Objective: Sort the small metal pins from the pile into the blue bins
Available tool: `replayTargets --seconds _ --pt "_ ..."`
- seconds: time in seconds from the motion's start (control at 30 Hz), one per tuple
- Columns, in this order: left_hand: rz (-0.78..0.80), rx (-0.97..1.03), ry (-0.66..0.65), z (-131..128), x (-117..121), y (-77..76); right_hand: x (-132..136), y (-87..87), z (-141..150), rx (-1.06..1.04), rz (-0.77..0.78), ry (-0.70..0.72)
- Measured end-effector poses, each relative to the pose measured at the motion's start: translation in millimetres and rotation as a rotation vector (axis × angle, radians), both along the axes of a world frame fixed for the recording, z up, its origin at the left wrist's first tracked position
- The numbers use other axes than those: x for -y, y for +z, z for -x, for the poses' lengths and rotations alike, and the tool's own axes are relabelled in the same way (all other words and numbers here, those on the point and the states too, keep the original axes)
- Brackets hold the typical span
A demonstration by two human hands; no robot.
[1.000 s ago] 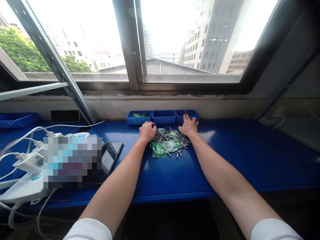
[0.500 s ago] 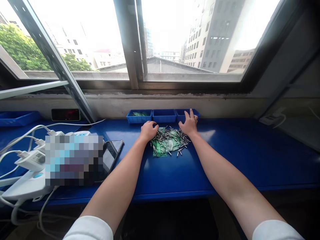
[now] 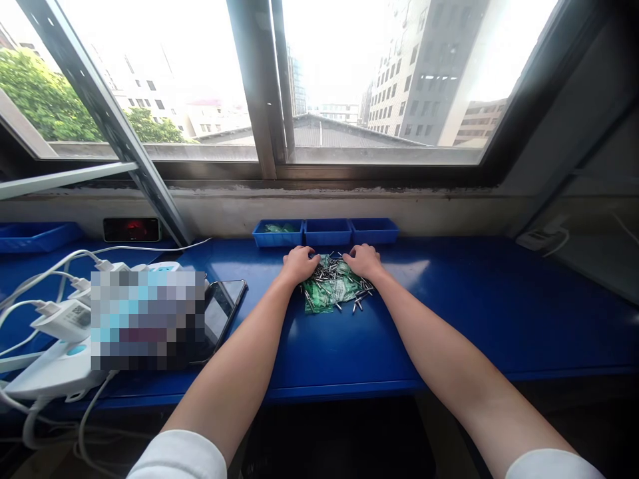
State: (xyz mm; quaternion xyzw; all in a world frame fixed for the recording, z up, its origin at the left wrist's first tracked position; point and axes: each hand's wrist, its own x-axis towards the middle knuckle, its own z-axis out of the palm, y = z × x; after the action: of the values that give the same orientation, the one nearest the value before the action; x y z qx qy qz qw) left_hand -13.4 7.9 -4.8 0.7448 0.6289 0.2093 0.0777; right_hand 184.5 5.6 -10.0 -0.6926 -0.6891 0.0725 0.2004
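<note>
On the blue tabletop lies a heap of small slim metal pins (image 3: 327, 269), which look like rivets, mixed with clear and green plastic packets (image 3: 319, 296). My left hand (image 3: 299, 264) rests at the heap's left edge, its fingers bent and the thumb apart, reaching over the pins. Opposite it, my right hand (image 3: 367, 261) is cupped along the right edge, thumb apart from the fingers. Neither hand visibly holds anything, though the fingertips are partly hidden. Just behind the heap stand three joined blue bins: the left bin (image 3: 278, 239) has green packets in it, beside a middle bin (image 3: 327, 238) and a right bin (image 3: 374, 237).
To the left a smartphone (image 3: 224, 309) lies beside a blurred-out patch. A white power strip (image 3: 54, 372) with chargers and cables is at the front left. Another phone (image 3: 131, 229) leans by the wall near a blue tray (image 3: 40, 236). A metal shelf post (image 3: 120, 126) slants upward.
My right hand has come down from over the right bin, toward me, to the heap's right edge. My left hand has shifted slightly right.
</note>
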Motion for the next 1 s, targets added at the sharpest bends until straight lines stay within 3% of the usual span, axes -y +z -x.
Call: replayTargets --seconds 0.27,0.67,1.0 --pt "0.039 -0.006 -0.054 -2.8 2.2 -0.6 3.3 0.0 -1.1 -0.072 -0.036 0.115" --pt "0.035 -0.008 -0.073 -2.4 1.4 -1.5 -0.7 -5.7 -4.8 -0.188 -0.112 0.049" --pt "0.017 0.001 -0.072 -2.9 2.0 -0.6 2.4 -3.0 -3.5 -0.148 -0.132 0.019"
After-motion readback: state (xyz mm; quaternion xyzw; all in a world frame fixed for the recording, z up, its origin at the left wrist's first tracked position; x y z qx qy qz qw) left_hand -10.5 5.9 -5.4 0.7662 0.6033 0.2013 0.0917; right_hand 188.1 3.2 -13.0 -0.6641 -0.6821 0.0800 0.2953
